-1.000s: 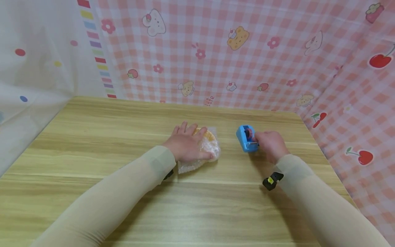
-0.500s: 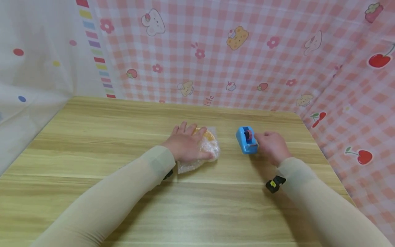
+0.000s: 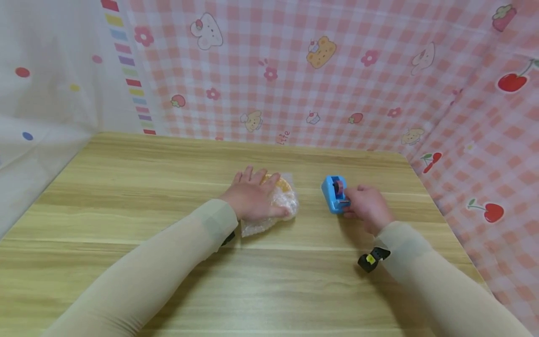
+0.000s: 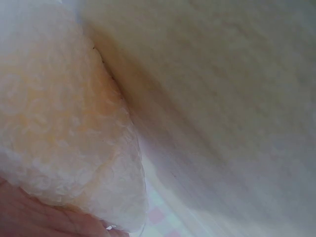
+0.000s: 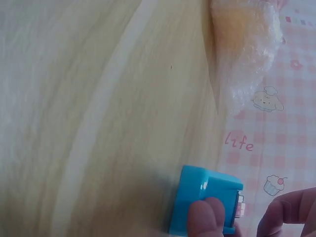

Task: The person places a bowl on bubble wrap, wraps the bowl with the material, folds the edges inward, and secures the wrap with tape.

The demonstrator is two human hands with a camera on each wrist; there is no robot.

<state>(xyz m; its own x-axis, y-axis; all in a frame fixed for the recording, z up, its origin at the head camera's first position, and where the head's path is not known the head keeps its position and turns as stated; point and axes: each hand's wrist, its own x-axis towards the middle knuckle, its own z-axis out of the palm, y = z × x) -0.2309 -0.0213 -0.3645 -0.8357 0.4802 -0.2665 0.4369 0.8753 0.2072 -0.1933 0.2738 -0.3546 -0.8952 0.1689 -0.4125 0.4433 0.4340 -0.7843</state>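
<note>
My left hand (image 3: 252, 199) rests spread, palm down, on a bubble-wrapped round yellow-orange item (image 3: 287, 194) at the middle of the table. What the wrapped thing is cannot be made out. To its right stands a blue tape dispenser (image 3: 331, 194) with a roll of pinkish tape (image 3: 339, 187) in it. My right hand (image 3: 369, 206) holds the dispenser at its cutter end. Fingertips (image 5: 205, 217) lie against its front in the right wrist view, and another finger bends above it, apart from it. In the left wrist view bubble wrap (image 4: 59, 113) fills the left side.
The wood-grain table (image 3: 269, 290) ends at a pink checked cloth wall (image 3: 290, 98) behind and on the right. A white dotted sheet (image 3: 50, 93) hangs on the left. Black wrist cameras (image 3: 370, 260) jut below the sleeves.
The tape dispenser has shifted slightly toward me. My right hand has moved down along it, its fingers now lower at the front end. The left hand and wrapped item stay still.
</note>
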